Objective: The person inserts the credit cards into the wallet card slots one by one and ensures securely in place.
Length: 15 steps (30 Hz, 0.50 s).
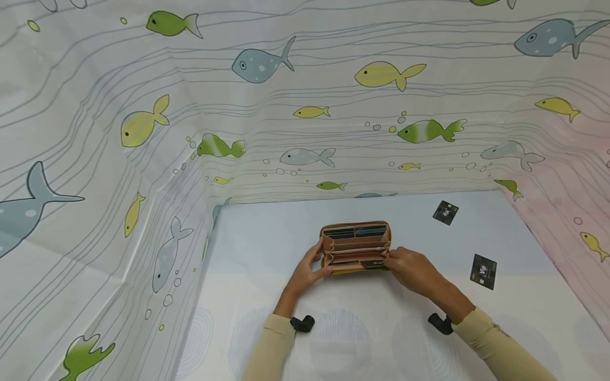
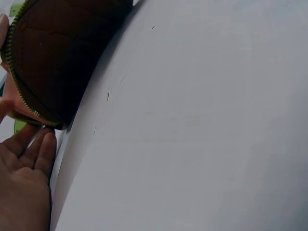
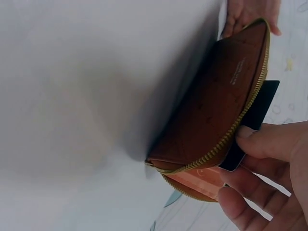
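A brown zip-around wallet (image 1: 356, 245) stands unzipped on the table, its pleated compartments and card slots facing up. My left hand (image 1: 303, 272) holds its left end, thumb at the near corner and fingers along the side. At the wallet's right end my right hand (image 1: 413, 271) pinches a black card (image 3: 263, 103) between thumb and fingers. In the right wrist view that card sticks up partly past the gold zipper (image 3: 231, 134) of the near side, its lower part behind the wallet's wall. Several other cards (image 1: 340, 232) sit in the far slots.
Two black cards printed "Vip" lie to the right on the white table, one farther back (image 1: 446, 212) and one nearer (image 1: 483, 272). A fish-patterned sheet (image 1: 305, 132) rises behind the table and along both sides.
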Each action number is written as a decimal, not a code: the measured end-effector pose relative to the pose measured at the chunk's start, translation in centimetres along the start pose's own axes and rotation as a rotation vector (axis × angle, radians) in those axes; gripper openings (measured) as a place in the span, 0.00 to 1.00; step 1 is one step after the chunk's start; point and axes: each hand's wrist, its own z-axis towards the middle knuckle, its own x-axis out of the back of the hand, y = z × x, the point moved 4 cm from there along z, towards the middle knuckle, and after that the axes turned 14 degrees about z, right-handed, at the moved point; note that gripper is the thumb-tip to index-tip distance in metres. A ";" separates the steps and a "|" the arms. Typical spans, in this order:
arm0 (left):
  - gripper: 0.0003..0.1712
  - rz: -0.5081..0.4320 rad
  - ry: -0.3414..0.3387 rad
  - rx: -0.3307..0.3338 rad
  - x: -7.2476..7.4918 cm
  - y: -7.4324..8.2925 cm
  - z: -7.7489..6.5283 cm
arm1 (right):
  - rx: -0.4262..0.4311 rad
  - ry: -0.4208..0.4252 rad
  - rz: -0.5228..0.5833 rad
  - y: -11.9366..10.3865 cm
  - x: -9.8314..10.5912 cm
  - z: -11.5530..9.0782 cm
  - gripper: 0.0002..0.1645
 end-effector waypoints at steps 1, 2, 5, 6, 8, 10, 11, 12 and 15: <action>0.51 0.000 0.000 0.002 0.0 0.0 0.0 | 0.001 -0.011 -0.009 -0.1 0.0 0.1 0.10; 0.51 -0.001 0.002 0.003 0.0 0.0 0.0 | 0.001 -0.021 -0.018 -0.2 0.0 0.1 0.09; 0.51 -0.005 0.005 -0.002 0.0 0.0 0.1 | 0.000 -0.046 -0.045 -0.4 0.0 0.3 0.09; 0.51 -0.006 0.006 -0.005 0.0 0.1 0.1 | 0.000 -0.053 -0.053 -0.5 0.0 0.4 0.09; 0.51 -0.001 0.007 -0.016 0.0 0.1 0.1 | 0.001 -0.066 -0.068 -0.6 0.0 0.5 0.10; 0.51 0.004 0.008 -0.024 0.0 0.1 0.1 | 0.002 -0.077 -0.079 -0.6 0.0 0.6 0.11; 0.51 0.004 0.008 -0.027 0.0 0.1 0.1 | 0.002 -0.082 -0.084 -0.6 -0.1 0.6 0.12; 0.51 0.003 0.006 -0.027 0.0 0.1 0.1 | 0.002 -0.086 -0.087 -0.6 -0.1 0.7 0.12; 0.51 -0.005 0.004 -0.027 0.0 0.0 0.0 | 0.000 -0.099 -0.101 -0.7 -0.3 0.8 0.13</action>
